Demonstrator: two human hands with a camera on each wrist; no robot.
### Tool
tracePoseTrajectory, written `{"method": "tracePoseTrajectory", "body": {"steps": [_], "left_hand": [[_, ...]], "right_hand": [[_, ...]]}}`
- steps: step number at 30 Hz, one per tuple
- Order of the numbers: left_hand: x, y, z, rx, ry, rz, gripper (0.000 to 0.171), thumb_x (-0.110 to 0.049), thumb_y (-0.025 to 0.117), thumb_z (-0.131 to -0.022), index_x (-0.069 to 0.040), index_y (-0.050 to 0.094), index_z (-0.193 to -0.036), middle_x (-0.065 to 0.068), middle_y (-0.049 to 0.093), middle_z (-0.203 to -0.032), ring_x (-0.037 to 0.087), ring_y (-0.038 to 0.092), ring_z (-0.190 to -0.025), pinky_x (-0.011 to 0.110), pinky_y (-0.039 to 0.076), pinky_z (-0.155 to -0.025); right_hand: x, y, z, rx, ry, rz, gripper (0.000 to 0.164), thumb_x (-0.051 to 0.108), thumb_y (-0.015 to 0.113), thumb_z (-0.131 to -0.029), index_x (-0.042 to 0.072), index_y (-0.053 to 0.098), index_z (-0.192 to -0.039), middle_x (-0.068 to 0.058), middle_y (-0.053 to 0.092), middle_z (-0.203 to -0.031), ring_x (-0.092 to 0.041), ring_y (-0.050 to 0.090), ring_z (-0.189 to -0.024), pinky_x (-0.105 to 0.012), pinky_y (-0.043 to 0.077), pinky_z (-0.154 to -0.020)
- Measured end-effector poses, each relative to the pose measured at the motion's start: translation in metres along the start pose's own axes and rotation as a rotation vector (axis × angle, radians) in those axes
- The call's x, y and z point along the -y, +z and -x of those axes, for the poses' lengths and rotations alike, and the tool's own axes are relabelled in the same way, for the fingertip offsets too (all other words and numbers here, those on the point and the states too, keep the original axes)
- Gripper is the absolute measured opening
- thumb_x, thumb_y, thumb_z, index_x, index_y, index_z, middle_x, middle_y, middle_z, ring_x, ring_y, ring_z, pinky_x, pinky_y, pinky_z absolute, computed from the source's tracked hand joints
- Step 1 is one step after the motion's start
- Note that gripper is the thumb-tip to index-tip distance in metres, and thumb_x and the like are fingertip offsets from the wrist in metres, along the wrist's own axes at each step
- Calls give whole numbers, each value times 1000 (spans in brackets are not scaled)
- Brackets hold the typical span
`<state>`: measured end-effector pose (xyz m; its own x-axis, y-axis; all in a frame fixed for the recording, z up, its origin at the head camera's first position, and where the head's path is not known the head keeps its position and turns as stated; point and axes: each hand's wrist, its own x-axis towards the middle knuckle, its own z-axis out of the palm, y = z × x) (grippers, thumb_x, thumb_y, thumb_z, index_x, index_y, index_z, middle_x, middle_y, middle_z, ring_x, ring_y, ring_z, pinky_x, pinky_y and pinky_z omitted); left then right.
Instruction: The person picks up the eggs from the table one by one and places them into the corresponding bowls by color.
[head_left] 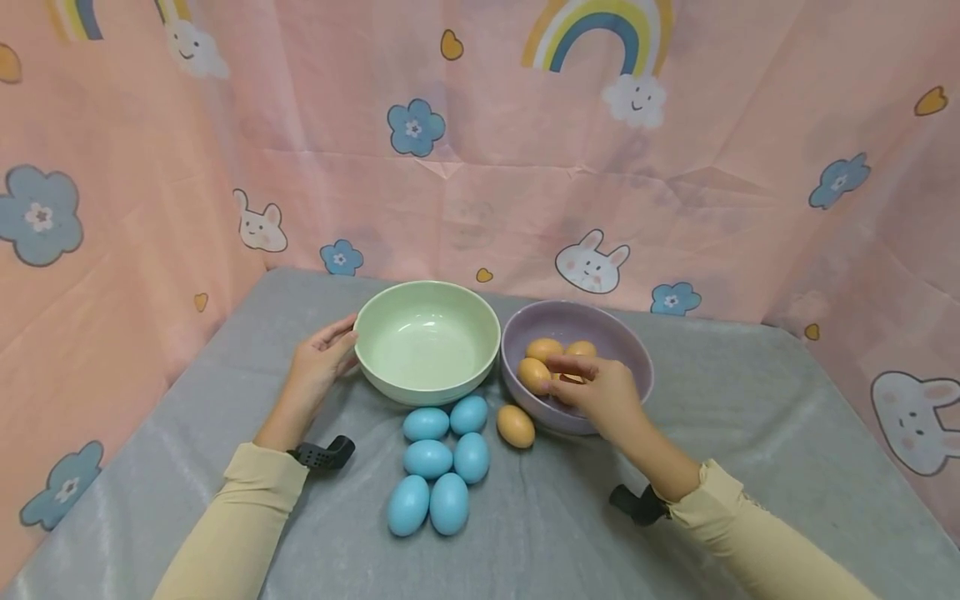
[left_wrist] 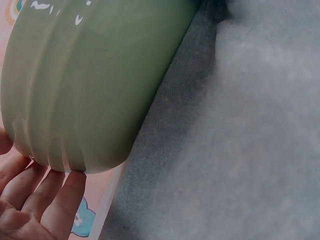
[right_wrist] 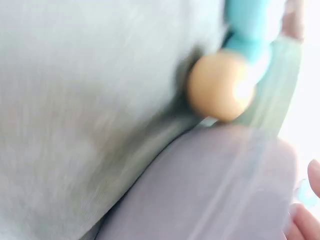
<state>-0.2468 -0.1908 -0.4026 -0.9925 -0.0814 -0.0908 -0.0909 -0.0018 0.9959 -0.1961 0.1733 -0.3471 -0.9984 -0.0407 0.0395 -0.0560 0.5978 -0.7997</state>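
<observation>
A pale green bowl (head_left: 431,342) stands at the middle of the table; my left hand (head_left: 324,354) rests against its left side. In the left wrist view, the fingertips (left_wrist: 76,176) touch the bowl's outer wall. To the right is a purple bowl (head_left: 637,358) holding several orange eggs (head_left: 544,348). My right hand (head_left: 596,392) is over that bowl, thumb and fingers apart, their tips beside an orange egg (head_left: 534,377). The hand partly hides the eggs. One orange egg (head_left: 516,427) lies on the cloth in front of the purple bowl.
Several blue eggs (head_left: 427,459) lie in paired rows in front of the green bowl. Grey cloth (head_left: 750,417) covers the table. A pink patterned curtain (head_left: 495,208) surrounds its back and sides. The two bowls stand side by side, nearly touching.
</observation>
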Motion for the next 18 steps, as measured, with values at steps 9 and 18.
{"method": "tracePoseTrajectory", "body": {"steps": [9, 18], "left_hand": [[0, 0, 1, 5, 1, -8, 49, -24, 56, -103, -10, 46, -149, 9, 47, -153, 13, 56, -131, 12, 54, -90], [0, 0, 0, -1, -9, -6, 49, -25, 56, -103, -11, 47, -149, 8, 48, -153, 13, 57, -129, 12, 55, -89]], "right_hand": [[6, -3, 48, 79, 83, -236, 45, 23, 83, -82, 3, 71, -120, -10, 76, -111, 1, 70, -97, -13, 56, -83], [-1, 1, 69, 174, 215, -369, 54, 18, 79, -86, -4, 61, -131, -18, 70, -123, -9, 71, -107, -17, 55, -91]]}}
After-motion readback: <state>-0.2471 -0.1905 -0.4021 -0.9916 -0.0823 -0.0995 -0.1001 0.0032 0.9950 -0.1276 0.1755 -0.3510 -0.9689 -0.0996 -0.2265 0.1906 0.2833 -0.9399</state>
